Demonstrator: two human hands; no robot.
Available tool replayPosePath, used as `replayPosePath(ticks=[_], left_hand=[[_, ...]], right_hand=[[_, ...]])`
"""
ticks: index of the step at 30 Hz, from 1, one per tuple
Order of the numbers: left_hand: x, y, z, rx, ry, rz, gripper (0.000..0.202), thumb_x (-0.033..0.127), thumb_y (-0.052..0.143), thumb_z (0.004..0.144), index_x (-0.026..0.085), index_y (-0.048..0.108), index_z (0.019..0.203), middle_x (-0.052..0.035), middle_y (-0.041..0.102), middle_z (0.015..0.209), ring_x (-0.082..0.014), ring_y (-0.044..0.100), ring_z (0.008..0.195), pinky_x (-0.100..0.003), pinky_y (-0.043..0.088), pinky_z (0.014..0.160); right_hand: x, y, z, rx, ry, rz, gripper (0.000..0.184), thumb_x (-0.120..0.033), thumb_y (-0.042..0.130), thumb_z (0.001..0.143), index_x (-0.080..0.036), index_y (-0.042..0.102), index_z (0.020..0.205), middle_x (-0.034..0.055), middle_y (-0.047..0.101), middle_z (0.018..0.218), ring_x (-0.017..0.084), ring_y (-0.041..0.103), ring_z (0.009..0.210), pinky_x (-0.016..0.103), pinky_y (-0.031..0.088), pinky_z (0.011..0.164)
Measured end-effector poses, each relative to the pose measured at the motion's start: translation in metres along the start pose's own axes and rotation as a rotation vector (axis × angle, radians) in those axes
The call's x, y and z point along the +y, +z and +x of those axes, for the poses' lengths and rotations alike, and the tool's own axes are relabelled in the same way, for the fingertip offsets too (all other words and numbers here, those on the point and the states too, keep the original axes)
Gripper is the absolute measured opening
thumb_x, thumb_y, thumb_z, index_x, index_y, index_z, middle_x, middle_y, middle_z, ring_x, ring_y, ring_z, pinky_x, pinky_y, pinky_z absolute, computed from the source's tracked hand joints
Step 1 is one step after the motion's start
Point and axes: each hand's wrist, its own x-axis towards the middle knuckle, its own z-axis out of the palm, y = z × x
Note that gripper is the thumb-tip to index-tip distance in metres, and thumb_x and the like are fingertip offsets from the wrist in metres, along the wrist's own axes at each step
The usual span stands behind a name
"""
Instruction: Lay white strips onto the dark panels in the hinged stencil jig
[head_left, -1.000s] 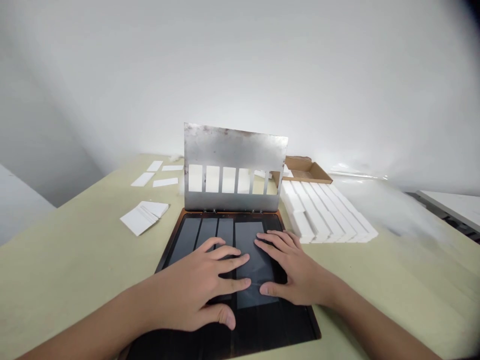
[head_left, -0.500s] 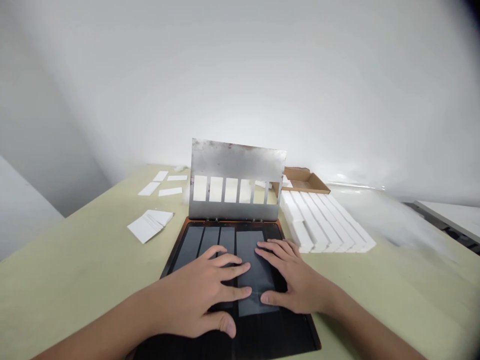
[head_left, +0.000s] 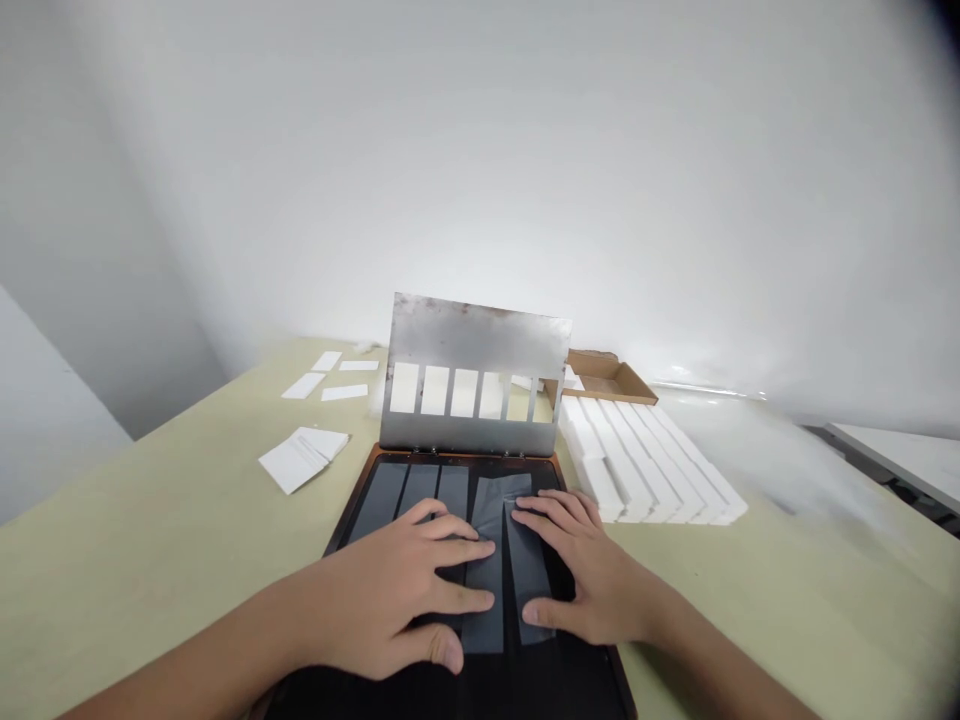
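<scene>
My left hand (head_left: 412,595) lies open, fingers spread, with its fingertips on a greyish see-through strip (head_left: 484,625). My right hand (head_left: 574,560) is also open, its fingertips and thumb resting on a second such strip (head_left: 529,560). A narrow dark gap runs between these two strips; near the top they overlap or join, with a small crease there. Both lie on a black flat bed (head_left: 555,680) with a brown rim. Further left on the bed, several similar strips (head_left: 420,490) lie side by side, partly under my left hand. A metal plate (head_left: 480,335) with rectangular cutouts stands raised on hinges behind.
To the right are white foam blocks (head_left: 652,460) in a row, with an open cardboard box (head_left: 619,385) behind them. White cards (head_left: 300,458) lie on the left of the pale green table (head_left: 187,500), with several smaller white pieces (head_left: 345,392) beyond. Clear plastic sheeting (head_left: 787,470) covers the far right.
The wide see-through sheet under my hands has parted lengthwise into two strips with a gap between. My fingertips have drawn slightly apart. The view has shifted a little.
</scene>
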Motion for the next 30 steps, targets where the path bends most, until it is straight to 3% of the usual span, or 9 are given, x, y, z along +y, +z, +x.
replayPosePath(ticks=[10,16,23,30], left_hand=[[0.0019,-0.0017,0.0018,-0.025,0.007,-0.016,0.055,0.049,0.064,0.103,0.034,0.052,0.155,-0.0114,0.065,0.144,-0.0322,0.063,0.119,-0.048,0.042,0.106],[0.0031,-0.0007,0.0029,-0.011,0.007,-0.013,0.052,0.046,0.065,0.103,0.031,0.055,0.151,-0.0119,0.065,0.142,-0.0317,0.063,0.114,-0.048,0.044,0.104],[0.0060,0.0004,0.0029,0.047,0.020,-0.001,0.050,0.040,0.068,0.101,0.029,0.058,0.149,-0.0105,0.069,0.138,-0.0300,0.066,0.108,-0.045,0.046,0.101],[0.0050,0.0031,0.0028,0.063,0.001,-0.034,0.051,0.038,0.068,0.102,0.029,0.056,0.151,-0.0088,0.071,0.137,-0.0307,0.064,0.115,-0.044,0.045,0.104]], right_hand=[[-0.0034,-0.0026,0.0012,0.083,-0.029,-0.040,0.083,-0.071,0.072,0.088,-0.021,0.053,0.152,0.0144,0.053,0.152,0.038,0.037,0.145,0.061,0.024,0.126],[-0.0072,-0.0023,0.0034,0.131,0.041,-0.037,0.068,-0.059,0.069,0.095,-0.023,0.055,0.151,0.0134,0.056,0.140,0.036,0.044,0.136,0.057,0.034,0.119],[-0.0062,0.0034,0.0062,0.163,0.078,-0.104,0.055,-0.050,0.063,0.101,-0.025,0.058,0.149,0.0128,0.056,0.139,0.035,0.045,0.134,0.058,0.035,0.118],[-0.0022,0.0071,0.0065,0.206,0.096,-0.146,0.053,-0.050,0.063,0.100,-0.027,0.060,0.148,0.0129,0.058,0.135,0.035,0.050,0.130,0.060,0.038,0.115]])
